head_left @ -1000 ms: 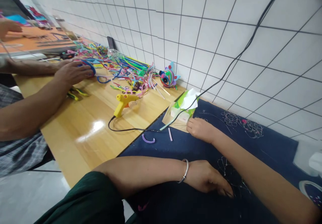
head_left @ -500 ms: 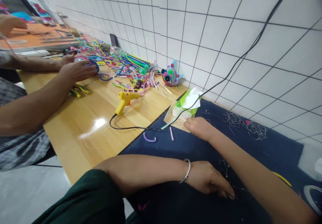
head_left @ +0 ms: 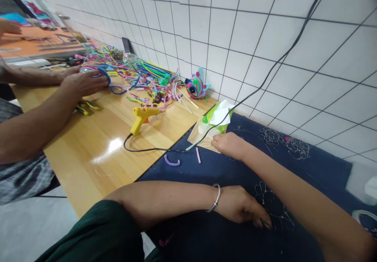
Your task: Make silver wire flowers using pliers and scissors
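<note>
My left hand (head_left: pixel 244 207), with a silver bangle at the wrist, is low over the dark blue cloth (head_left: pixel 224 240). Its fingers are pinched together at a thin wire piece (head_left: pixel 265 193) bent into petal-like loops, partly hidden by my right forearm. Across the cloth, my right hand (head_left: pixel 228 144) rests by the edge of a tan sheet (head_left: pixel 193 136) under a green tissue pack (head_left: pixel 219 115). The fingers of that hand are closed, and what is between them is hidden. A purple curved strip (head_left: pixel 171 161) and a short pink strip (head_left: pixel 198 155) lie nearby.
A yellow glue gun (head_left: pixel 141 119) lies on the wooden table (head_left: pixel 108 168), its cord reaching the cloth. Pipe cleaners (head_left: pixel 153 81) pile along the tiled wall beside a colourful fish-like figure (head_left: pixel 196 87). Tangled wire (head_left: pixel 284 142) is at right. A co-worker's hands (head_left: pixel 85 81) hold a round object.
The whole view has shifted slightly, so things sit a little further left. More of the looped wire by my left hand shows. Both my hands stay nearly in place.
</note>
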`<state>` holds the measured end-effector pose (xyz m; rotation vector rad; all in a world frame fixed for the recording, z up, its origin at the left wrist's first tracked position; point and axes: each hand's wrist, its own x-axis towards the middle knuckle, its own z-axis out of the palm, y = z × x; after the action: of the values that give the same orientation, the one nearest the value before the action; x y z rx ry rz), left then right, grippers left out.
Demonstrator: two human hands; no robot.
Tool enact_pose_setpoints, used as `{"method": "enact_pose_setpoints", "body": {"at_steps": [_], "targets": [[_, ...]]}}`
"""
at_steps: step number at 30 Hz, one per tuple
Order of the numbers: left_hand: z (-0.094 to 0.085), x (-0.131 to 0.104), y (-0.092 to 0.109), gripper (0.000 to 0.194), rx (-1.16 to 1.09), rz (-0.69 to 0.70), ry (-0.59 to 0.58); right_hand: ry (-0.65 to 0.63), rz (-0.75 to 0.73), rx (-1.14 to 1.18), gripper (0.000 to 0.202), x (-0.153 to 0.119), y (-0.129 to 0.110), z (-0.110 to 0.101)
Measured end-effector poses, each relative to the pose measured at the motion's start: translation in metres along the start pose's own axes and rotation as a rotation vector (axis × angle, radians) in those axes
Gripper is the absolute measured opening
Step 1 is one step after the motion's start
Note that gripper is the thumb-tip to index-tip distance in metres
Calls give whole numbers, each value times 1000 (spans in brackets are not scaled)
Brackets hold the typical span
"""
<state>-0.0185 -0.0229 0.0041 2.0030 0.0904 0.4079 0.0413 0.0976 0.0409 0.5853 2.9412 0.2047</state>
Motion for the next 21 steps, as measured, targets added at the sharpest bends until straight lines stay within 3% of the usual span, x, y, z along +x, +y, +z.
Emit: {"method": "enact_pose_setpoints", "body": {"at_steps": [8, 14, 21], "targets": [[1, 0, 0, 39, 10, 1, 12, 23, 127, 209, 20, -23, 15, 1], [1, -1, -1, 41, -27, -45, -6, 25, 246, 392, 17, -19, 18, 9], [2, -1, -1, 35, -8, 17, 15, -40, 367, 651, 19, -15, 24, 4]]}}
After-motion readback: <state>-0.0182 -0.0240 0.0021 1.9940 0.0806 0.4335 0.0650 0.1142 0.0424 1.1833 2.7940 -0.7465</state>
